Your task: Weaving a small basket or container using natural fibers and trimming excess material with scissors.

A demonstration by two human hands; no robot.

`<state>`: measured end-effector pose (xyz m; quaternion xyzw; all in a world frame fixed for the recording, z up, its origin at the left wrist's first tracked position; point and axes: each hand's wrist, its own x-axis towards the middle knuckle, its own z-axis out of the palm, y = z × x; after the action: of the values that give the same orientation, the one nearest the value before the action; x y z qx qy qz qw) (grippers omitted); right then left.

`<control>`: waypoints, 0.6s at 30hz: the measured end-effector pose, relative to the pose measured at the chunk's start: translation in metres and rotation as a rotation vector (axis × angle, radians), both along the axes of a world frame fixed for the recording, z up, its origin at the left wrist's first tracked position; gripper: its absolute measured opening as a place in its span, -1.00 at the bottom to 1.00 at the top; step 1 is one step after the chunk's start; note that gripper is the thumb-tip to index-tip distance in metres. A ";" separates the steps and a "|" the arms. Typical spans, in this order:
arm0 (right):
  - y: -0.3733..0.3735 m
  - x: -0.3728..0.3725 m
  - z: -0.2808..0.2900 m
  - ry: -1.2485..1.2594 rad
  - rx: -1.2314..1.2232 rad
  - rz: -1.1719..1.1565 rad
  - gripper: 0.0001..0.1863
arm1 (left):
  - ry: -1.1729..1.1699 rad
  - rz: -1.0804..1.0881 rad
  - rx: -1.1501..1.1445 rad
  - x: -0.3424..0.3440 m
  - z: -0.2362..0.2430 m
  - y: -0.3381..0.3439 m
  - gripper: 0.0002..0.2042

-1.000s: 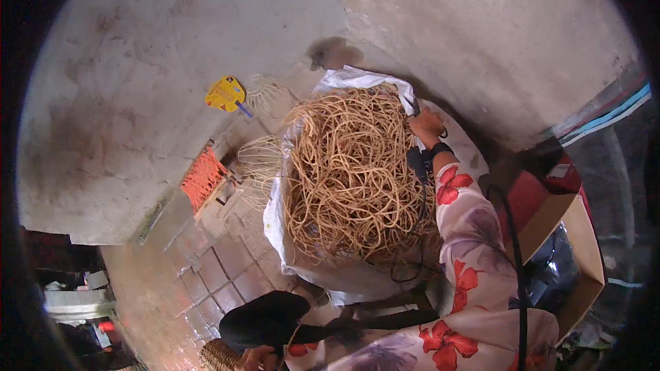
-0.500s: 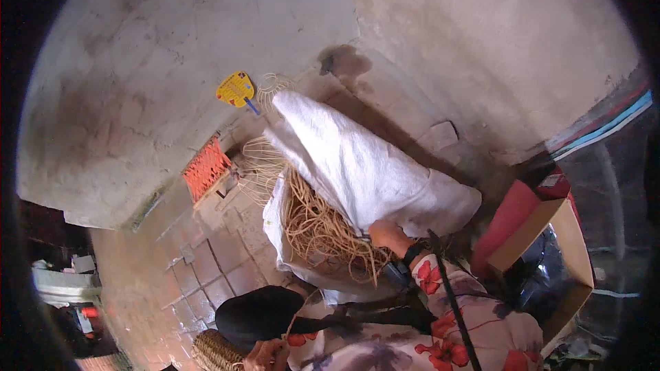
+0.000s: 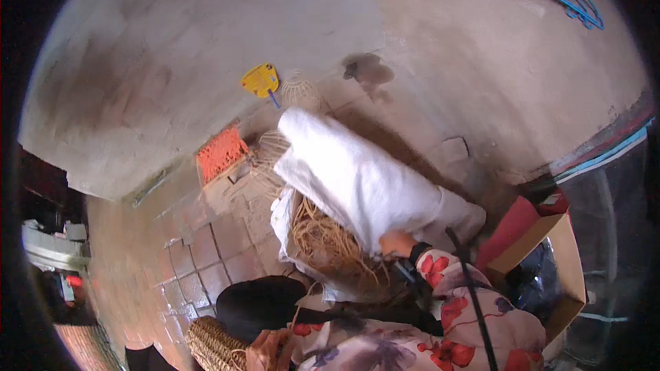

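My right hand (image 3: 397, 242) is closed on the near edge of a white woven sack (image 3: 357, 178), which is folded over a heap of tan fibre cords (image 3: 323, 230). The cords lie in the sack's open side, and many are hidden under the white flap. At the bottom edge, my left hand (image 3: 269, 349) is closed at the rim of a braided straw piece (image 3: 216, 343) that looks like a basket or bag. A thin strand rises from beside that hand. Its fingertips are partly cut off by the picture's edge.
A small stool with an orange woven seat (image 3: 221, 153) stands by the wall, near wire-like frames (image 3: 300, 89) and a yellow hand fan (image 3: 260, 81). An open cardboard box (image 3: 572, 261) with black plastic inside is at right. A dark strap (image 3: 474, 299) crosses my right arm.
The white flap has come down over the cords, so fewer show. My right hand stays on its edge. The view has shifted upward, bringing a white hat-like thing into the upper right.
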<state>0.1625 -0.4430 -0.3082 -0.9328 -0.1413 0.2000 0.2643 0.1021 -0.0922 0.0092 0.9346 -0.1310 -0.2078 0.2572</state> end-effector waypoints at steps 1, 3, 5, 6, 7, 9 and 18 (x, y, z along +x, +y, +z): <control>-0.005 0.011 0.001 0.097 -0.137 -0.067 -0.68 | -0.012 0.006 -0.022 -0.001 -0.002 0.003 -0.84; -0.014 0.026 0.003 0.009 -0.228 -0.068 -0.70 | -0.029 0.004 -0.047 -0.001 -0.005 0.009 -0.84; -0.025 0.038 0.004 0.032 -0.385 -0.267 -0.75 | -0.239 -0.209 -0.078 0.002 -0.007 0.013 -0.83; -0.031 0.042 0.003 0.031 -0.389 -0.267 -0.75 | -0.240 -0.208 -0.081 0.002 -0.005 0.013 -0.83; -0.037 0.045 0.003 -0.032 -0.401 -0.344 -0.78 | -0.199 -0.208 -0.051 0.003 -0.004 0.013 -0.83; -0.047 0.047 0.000 -0.093 -0.421 -0.422 -0.81 | -0.155 -0.209 -0.030 0.004 0.000 0.011 -0.82; -0.060 0.016 -0.027 0.036 -0.583 -0.191 -0.80 | -0.083 -0.043 -0.099 0.007 0.007 0.010 -0.83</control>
<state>0.1788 -0.5030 -0.3353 -0.9747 0.0152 0.2229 0.0054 0.1091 -0.0826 0.0159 0.9255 -0.1717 -0.1677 0.2930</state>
